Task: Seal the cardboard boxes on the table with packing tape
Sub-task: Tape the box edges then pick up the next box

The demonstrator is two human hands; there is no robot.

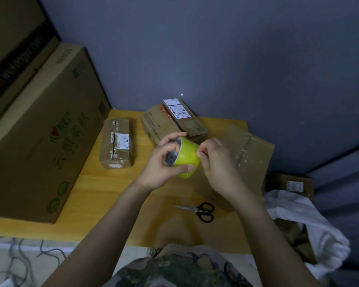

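Scissors (199,211): black-handled, lying on the desk (95,195) just below the right hand and nearer the person. They are probably parked there so a strip can be cut without a reach.
White bag (298,220): off the desk edge, to the right of and below the right hand. Cardboard shows inside it.
Left hand (164,162): curled round the tape roll, fingertips over its top rim and thumb under its lower edge. It holds the roll up above the desk so the outer face is turned towards the other hand.
Tape roll (188,160): yellow-green packing tape held in the air between the two hands, with the core facing the left palm.
Right hand (218,164): thumb and forefinger pinch at the roll's outer face. It looks like a hunt for the loose end, though the end itself is too small to make out.
Stage: very likely the start, since no strip is drawn out.
Small box (116,143): on the desk to the left of the left hand. Its flaps meet along a dark, ragged centre seam.
Plain box (249,154): just right of the right hand and partly behind it, with a seam across the top.
Labelled box (172,121): beyond both hands, near the wall, white shipping label on top.
Large carton (39,131): printed, far left of the left hand, lying along the desk's side.
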